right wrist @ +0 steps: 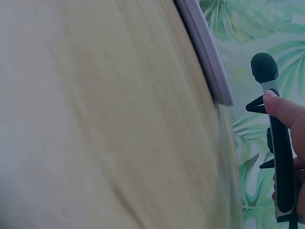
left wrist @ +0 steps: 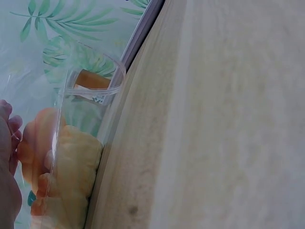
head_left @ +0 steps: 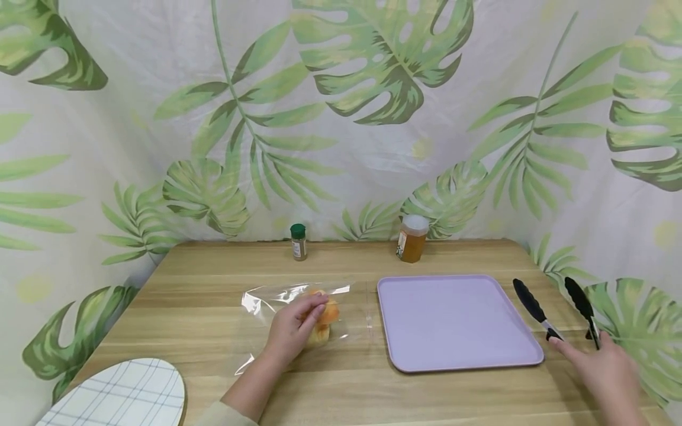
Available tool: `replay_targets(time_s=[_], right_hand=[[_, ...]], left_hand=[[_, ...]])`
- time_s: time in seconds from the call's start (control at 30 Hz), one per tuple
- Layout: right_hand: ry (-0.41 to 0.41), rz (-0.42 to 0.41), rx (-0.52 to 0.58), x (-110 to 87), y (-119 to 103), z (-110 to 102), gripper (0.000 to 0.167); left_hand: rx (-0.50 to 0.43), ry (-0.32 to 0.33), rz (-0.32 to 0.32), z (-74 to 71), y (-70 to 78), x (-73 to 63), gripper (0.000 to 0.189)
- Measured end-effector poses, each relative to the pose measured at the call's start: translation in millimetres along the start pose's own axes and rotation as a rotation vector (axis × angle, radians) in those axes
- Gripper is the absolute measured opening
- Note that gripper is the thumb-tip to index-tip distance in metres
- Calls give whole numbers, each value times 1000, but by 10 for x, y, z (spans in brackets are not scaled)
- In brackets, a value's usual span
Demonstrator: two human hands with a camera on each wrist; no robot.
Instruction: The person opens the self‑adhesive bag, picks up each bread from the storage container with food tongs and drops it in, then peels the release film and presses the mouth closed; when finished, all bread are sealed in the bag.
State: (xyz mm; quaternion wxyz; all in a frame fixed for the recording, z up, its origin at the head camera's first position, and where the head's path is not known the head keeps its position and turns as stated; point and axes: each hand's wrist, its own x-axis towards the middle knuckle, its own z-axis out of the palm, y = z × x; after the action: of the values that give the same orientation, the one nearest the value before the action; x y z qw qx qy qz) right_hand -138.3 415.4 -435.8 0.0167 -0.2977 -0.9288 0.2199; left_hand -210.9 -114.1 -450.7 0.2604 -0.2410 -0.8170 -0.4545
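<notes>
A clear plastic bag (head_left: 348,334) with bread rolls (head_left: 330,312) inside lies on the table left of centre. Over it, my left hand (head_left: 292,328) has thumb and forefinger together, pinching the upper film. The left wrist view shows the golden, pale-sided rolls (left wrist: 78,162) through the film, beside the fingers of the left hand (left wrist: 9,162). At the right, my right hand (head_left: 607,364) grips black-tipped tongs (head_left: 530,300) by the handles. Their two arms are spread apart and point away from me, just right of the lilac tray (head_left: 458,322).
A green-capped spice jar (head_left: 299,242) and a honey jar (head_left: 412,239) stand along the table's back edge. A checked white oval board or mat (head_left: 133,393) lies at the front left. Behind the table hangs a leaf-patterned cloth (head_left: 362,148).
</notes>
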Motion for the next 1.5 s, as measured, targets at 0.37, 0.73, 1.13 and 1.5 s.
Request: replay_targets(time_s=[0.37,0.73,1.13,1.5], right_hand=[[-27,0,-58,193,65,93,121],[-69,-38,-18,311,102,144,119],[40,-4,165,93,-33,79,108],[21,-280,447,-681,-980,286,82]], left_hand=[[14,6,12,8,-19,-6,15],[0,-4,5,-24,1,-17,15],[-12,-19,1,-14,8,-6,17],[-2,-12,12,-9,6,-6,16]])
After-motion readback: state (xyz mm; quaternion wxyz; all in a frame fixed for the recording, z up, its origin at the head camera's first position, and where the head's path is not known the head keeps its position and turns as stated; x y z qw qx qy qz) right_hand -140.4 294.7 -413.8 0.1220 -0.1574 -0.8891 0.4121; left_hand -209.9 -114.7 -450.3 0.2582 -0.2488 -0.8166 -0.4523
